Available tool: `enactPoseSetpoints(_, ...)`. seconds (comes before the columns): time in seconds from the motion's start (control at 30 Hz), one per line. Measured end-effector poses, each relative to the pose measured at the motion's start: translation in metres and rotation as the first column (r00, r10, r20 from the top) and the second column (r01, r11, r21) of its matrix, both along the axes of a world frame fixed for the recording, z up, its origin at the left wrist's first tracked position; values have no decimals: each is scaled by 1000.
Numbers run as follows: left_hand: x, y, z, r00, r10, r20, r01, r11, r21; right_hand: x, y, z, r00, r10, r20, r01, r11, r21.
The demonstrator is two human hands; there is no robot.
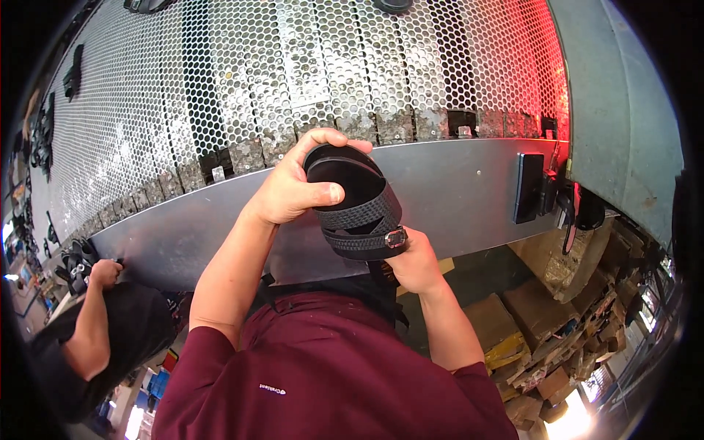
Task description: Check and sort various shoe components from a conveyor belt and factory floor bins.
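A black sandal (359, 214) with textured straps and a small silver buckle (396, 238) is held in front of me, above the metal ledge. My left hand (290, 183) wraps round its far end, the thumb lying over the inner edge and the fingers curled about the rim. At the near end, by the buckle, my right hand (418, 264) grips the sandal from beneath. Most of the right fingers are hidden behind the shoe. Its sole faces away and cannot be seen.
Beyond the smooth metal ledge (447, 187) runs a conveyor with a honeycomb mesh belt (257, 70). A dark phone (528, 187) lies on the ledge at right, near a grey-green machine panel (616, 110). Cardboard boxes (539, 319) are piled lower right. A co-worker's arm (92, 330) reaches in at left.
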State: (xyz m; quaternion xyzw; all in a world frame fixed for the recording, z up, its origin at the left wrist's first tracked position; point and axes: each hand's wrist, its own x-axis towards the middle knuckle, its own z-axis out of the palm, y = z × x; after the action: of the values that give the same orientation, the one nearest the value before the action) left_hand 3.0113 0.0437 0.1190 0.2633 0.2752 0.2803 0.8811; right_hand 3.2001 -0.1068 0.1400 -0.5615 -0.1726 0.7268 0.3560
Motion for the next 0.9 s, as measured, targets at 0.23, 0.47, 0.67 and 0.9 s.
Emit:
enactPoseSetpoints(0.23, 5, -2, -2, 1000, 21, -3, -21, 998, -60, 9, 3, 3, 999, 32, 14, -31, 998, -60)
enactPoseSetpoints(0.47, 13, -1, -8, 999, -6, 51, 0, 994, 111, 14, 0, -3, 1000, 7, -19, -7, 1000, -2)
enactPoseSetpoints(0.67, 21, 0, -2, 1000, 20, 10, -20, 999, -42, 23, -8, -11, 1000, 12, -7, -12, 999, 40)
enactPoseSetpoints(0.9, 27, 3, -4, 997, -79, -2, 79, 993, 86, 31, -2, -7, 999, 25, -21, -24, 998, 59)
